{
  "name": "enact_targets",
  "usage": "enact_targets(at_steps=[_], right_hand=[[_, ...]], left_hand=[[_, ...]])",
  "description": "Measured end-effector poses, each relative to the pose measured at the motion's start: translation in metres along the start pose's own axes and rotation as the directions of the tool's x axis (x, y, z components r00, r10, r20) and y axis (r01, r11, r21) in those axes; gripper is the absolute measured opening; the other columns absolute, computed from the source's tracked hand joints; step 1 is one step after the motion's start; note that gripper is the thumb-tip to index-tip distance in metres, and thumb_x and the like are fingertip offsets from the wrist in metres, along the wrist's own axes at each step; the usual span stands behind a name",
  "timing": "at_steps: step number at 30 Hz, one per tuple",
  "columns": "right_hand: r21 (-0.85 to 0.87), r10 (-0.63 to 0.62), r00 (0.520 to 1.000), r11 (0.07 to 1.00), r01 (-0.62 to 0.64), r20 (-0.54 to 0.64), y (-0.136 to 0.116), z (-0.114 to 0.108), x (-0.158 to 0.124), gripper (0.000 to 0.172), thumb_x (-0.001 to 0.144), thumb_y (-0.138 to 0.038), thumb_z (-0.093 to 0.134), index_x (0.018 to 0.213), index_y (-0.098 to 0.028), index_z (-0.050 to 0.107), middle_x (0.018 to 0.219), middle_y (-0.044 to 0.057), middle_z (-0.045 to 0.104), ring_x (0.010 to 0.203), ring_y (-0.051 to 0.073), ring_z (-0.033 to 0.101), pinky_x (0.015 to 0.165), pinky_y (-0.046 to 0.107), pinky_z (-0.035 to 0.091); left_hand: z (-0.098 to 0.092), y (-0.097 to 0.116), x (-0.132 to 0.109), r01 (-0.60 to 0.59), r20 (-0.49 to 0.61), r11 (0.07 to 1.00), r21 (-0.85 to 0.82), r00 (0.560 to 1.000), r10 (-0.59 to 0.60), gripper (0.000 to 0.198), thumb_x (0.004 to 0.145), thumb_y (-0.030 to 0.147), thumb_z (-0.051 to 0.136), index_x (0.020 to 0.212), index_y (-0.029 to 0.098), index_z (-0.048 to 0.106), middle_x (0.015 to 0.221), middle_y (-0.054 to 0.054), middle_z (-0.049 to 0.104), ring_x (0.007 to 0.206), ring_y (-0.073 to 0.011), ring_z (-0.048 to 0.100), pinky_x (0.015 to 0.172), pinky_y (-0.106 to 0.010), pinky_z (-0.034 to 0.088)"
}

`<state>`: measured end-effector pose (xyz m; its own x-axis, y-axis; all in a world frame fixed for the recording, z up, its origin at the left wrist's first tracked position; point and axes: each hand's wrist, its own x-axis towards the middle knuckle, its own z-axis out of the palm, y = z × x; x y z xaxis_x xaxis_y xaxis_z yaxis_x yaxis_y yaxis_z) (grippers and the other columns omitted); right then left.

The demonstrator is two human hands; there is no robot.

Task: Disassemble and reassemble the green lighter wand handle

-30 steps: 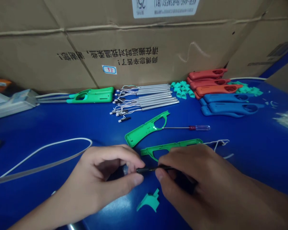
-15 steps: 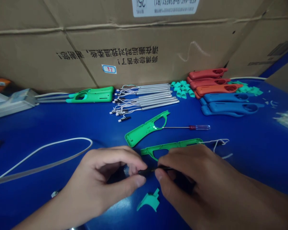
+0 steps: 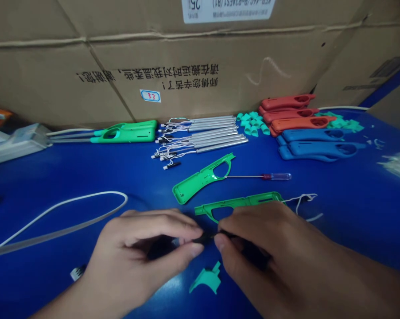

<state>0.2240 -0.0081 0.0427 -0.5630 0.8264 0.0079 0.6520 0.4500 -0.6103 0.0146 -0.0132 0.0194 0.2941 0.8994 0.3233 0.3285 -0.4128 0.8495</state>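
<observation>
Between thumb and forefinger, my left hand [image 3: 153, 257] pinches a small black part [image 3: 203, 239]. My right hand [image 3: 273, 248] is closed in a pinch on a thin dark piece [image 3: 227, 233] that meets the black part end to end; fingers cover most of both, so their kind is unclear. Just beyond the right hand lies a green lighter handle half [image 3: 206, 208], partly hidden by it. Another green handle half [image 3: 195, 182] rests farther back, hollow side up. Below the fingertips sits a small teal plastic trigger-like piece [image 3: 207, 281].
A screwdriver [image 3: 276, 176] touches the farther half. Behind are metal tubes with wires [image 3: 216, 133], teal caps [image 3: 253, 123], red handles [image 3: 286, 103], blue handles [image 3: 322, 149] and assembled green handles [image 3: 133, 131]. A white cable [image 3: 87, 193] loops at left. A cardboard box [image 3: 186, 53] stands behind.
My left hand has tilted slightly, showing more of a small white-and-black object beside its wrist. Both pinches stay together; the view has shifted slightly.
</observation>
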Motion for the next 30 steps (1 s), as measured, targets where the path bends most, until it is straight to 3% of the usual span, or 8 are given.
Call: enact_targets(at_steps=[11,30], right_hand=[[0.017,-0.029,0.999,0.999,0.028,0.045,-0.0004,-0.0001,0.0024,0.027,0.091,-0.020,0.050,0.064,-0.020,0.054,0.064,-0.002,0.057,0.055,0.011,0.049,0.054,0.028,0.033],[0.030,-0.026,0.983,0.999,0.021,0.184,-0.0002,-0.0054,0.0002,0.029,0.094,-0.021,0.043,0.066,-0.020,0.050,0.065,-0.003,0.057,0.055,0.010,0.050,0.051,0.028,0.028]], left_hand=[[0.0025,-0.0014,-0.0063,-0.085,-0.023,0.995,0.062,0.996,0.086,0.020,0.074,0.006,0.077,0.079,0.024,0.073,0.078,0.009,0.077,0.072,-0.0057,0.074,0.068,-0.005,0.058],[0.0000,-0.0040,-0.0061,-0.125,0.093,0.991,-0.043,0.987,0.129,0.020,0.074,0.000,0.075,0.081,0.018,0.073,0.079,0.004,0.076,0.068,-0.0077,0.072,0.063,-0.011,0.060]])
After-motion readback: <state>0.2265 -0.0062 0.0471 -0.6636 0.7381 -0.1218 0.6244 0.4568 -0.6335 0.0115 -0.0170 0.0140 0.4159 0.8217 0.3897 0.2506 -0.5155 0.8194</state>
